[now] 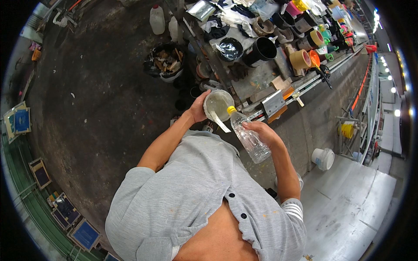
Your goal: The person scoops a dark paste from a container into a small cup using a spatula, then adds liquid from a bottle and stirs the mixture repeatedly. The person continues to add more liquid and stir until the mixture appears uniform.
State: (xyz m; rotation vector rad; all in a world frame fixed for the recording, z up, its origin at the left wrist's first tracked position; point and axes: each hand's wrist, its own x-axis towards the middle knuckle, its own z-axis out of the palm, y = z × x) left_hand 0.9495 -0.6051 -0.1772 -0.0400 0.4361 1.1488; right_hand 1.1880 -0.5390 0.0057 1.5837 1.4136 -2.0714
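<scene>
My left hand [198, 107] grips the side of a round, whitish plastic tub [218, 101] with some pale grey content inside. A flat, light-coloured stirring stick [220, 122] leans in the tub, its end sticking out over the rim towards me. In my right hand [262, 131] is a clear plastic bottle [249, 138] with a yellow cap [231, 110]; it is tilted, the cap end close to the tub's rim. The bottle looks mostly empty. Whether the cap is closed cannot be told.
Ahead to the right, a cluttered workbench [241, 88] bears black buckets [260, 52], tape rolls [300, 59] and rags. A lined waste bin [168, 62] and a white jug [157, 20] stand on the floor. A white bucket [322, 159] sits by a pale metal surface [349, 195] at right.
</scene>
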